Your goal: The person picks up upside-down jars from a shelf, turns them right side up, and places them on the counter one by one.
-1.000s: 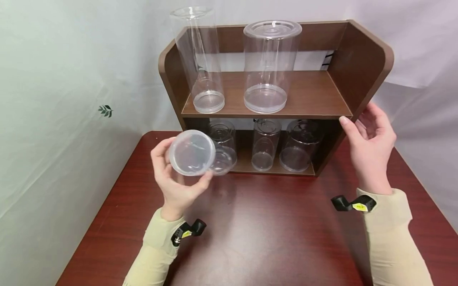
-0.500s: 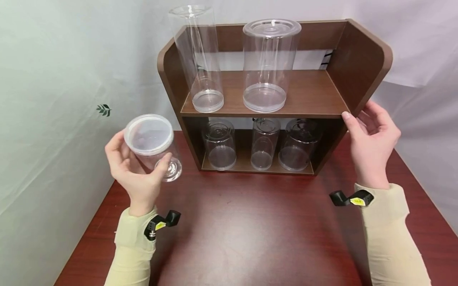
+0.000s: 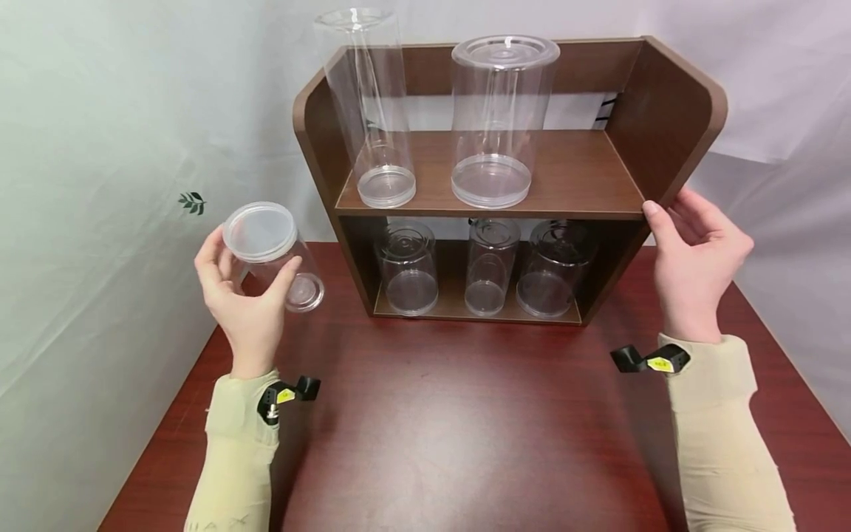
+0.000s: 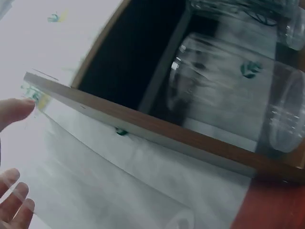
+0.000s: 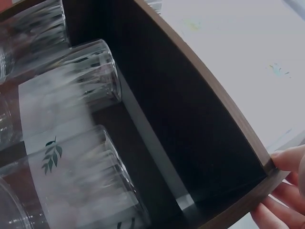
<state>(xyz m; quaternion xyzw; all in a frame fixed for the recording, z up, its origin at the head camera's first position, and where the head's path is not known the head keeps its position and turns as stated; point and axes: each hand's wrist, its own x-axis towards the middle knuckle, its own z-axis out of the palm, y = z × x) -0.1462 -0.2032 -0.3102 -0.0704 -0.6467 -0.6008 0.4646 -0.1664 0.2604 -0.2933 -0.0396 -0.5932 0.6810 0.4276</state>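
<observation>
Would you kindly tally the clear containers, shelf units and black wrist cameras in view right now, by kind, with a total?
Clear containers: 6 (2 on the upper shelf, 3 on the lower shelf, 1 in the left hand)
Brown shelf unit: 1
Black wrist cameras: 2
Total: 9

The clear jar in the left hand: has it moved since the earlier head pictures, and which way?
Yes. In the head view, the jar has moved left: it overlapped the shelf before and now shows to its left.
</observation>
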